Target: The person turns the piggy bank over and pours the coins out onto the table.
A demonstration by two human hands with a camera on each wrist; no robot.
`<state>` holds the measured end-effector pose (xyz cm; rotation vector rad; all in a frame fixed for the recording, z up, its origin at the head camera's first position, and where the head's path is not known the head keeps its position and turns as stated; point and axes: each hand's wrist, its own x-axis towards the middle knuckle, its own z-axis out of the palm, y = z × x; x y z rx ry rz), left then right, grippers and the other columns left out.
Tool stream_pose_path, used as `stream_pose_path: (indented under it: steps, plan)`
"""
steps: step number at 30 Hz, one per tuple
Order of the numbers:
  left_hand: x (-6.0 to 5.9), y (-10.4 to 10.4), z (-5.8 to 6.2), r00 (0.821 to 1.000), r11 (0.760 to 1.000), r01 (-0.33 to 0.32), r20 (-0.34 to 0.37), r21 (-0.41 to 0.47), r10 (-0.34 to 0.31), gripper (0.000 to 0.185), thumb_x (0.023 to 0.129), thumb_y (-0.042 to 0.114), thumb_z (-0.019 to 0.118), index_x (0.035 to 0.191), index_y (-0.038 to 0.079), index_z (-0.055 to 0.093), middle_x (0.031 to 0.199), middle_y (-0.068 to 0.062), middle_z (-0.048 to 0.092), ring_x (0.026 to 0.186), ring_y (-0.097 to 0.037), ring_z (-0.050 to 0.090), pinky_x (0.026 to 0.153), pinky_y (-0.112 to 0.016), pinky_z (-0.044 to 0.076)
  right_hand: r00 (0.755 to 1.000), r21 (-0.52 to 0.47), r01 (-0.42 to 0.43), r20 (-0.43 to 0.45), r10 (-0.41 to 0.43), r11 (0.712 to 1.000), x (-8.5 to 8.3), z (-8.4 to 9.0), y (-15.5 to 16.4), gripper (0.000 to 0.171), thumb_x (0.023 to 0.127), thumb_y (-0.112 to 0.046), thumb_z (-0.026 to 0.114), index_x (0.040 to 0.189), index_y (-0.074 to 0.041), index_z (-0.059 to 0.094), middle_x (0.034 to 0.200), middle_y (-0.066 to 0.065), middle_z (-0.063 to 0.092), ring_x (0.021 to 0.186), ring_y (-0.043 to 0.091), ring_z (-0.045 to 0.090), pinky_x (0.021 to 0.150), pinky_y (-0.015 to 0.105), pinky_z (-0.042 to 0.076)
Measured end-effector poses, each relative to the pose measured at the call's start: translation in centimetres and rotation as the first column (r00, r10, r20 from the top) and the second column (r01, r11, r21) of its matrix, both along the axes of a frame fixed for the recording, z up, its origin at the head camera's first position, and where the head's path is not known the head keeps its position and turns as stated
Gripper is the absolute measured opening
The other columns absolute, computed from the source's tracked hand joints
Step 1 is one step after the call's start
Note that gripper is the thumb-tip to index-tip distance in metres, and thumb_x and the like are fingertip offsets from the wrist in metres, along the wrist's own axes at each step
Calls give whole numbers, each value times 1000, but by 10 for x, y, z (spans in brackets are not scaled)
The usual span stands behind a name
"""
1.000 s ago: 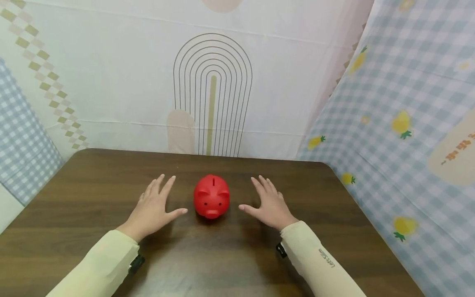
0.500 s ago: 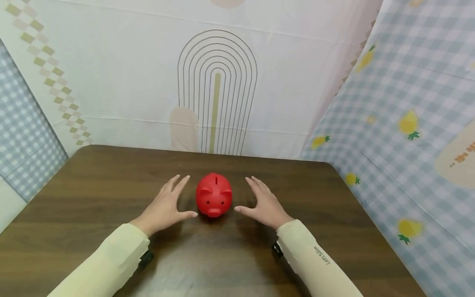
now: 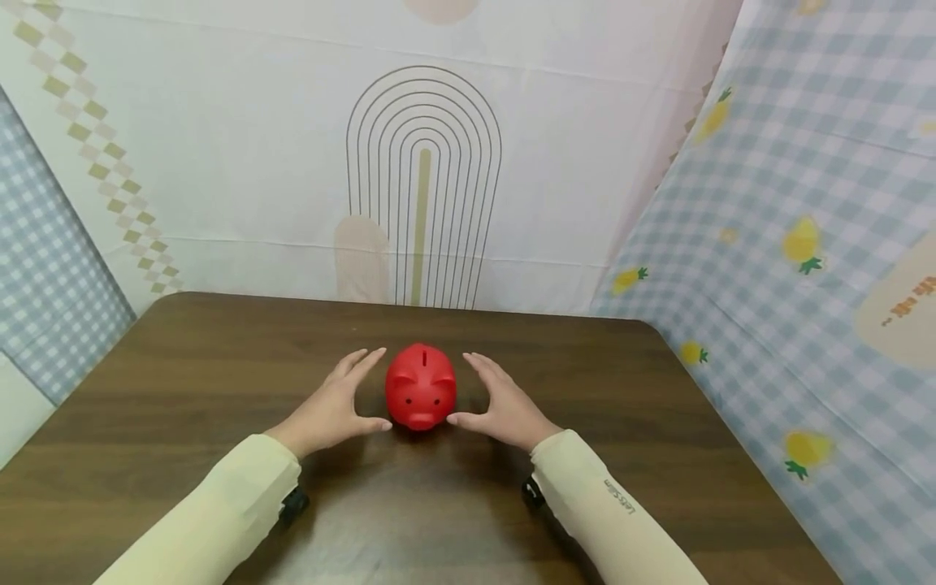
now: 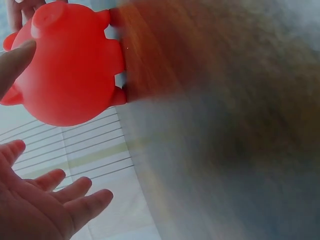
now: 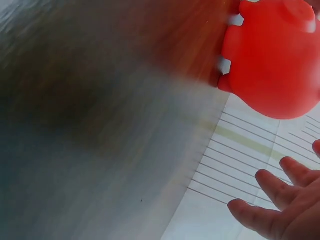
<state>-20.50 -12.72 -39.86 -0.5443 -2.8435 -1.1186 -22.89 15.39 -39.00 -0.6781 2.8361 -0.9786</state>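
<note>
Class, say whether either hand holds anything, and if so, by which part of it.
Nothing is held: the left hand and right hand flank the pig without gripping it.

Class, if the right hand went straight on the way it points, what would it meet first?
Probably the red piggy bank: the right hand angles forward and inward toward its side, though depth is unclear.

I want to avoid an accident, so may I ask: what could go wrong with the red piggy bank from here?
The piggy bank has rounded, smooth-looking sides, so it might slip if lifted. The left hand and right hand flank it; unequal pressure could slide it across the table.
</note>
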Motion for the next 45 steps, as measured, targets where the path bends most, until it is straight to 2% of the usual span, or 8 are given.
stream_pose_path:
  steps: [7,15,19,26,35,45]
  plan:
    - [-5,5,-3,999,999,4,36,44,-5,96,73,22,84,152,18,30,150,-26,25,127,-48,42,93,-61,45,999,-56,2,49,1,998,-1,-2,-6,89,77,-39,78,150,-23,31,154,3,31,139,26,32,100,55,43]
    - [-8,9,-7,999,997,15,35,77,-18,93,73,19,83,150,17,33,147,-27,28,128,-49,39,95,-62,44,997,-127,-33,64,41,991,-3,-7,-12,86,79,-34,77,150,-20,31,151,12,32,131,34,42,94,51,49]
    - [-9,11,-8,999,996,28,44,90,-32,92,73,19,83,150,19,33,146,-27,29,127,-48,40,94,-61,44,997,-145,-30,66,40,989,-4,-9,-13,85,79,-33,77,150,-19,31,149,13,33,126,34,45,90,49,51]
    - [-14,13,-10,992,990,36,114,134,-51,92,74,22,83,151,21,33,145,-25,30,121,-44,48,90,-56,49,996,-173,-13,79,27,985,-6,-11,-17,85,80,-32,77,150,-15,32,147,13,33,124,35,48,92,51,50]
    - [-19,11,-12,989,984,58,125,168,-80,92,74,19,83,151,17,32,137,-25,36,113,-41,52,87,-52,52,987,-211,16,159,18,977,-8,-12,-21,84,81,-29,77,150,-18,31,145,12,34,124,35,49,93,50,50]
    - [-22,12,-10,981,976,89,152,201,-121,93,74,14,82,151,15,30,140,-26,33,117,-41,52,95,-58,46,971,-260,53,238,10,964,-14,-15,-24,83,81,-30,77,150,-18,32,139,10,39,123,33,49,93,49,50]
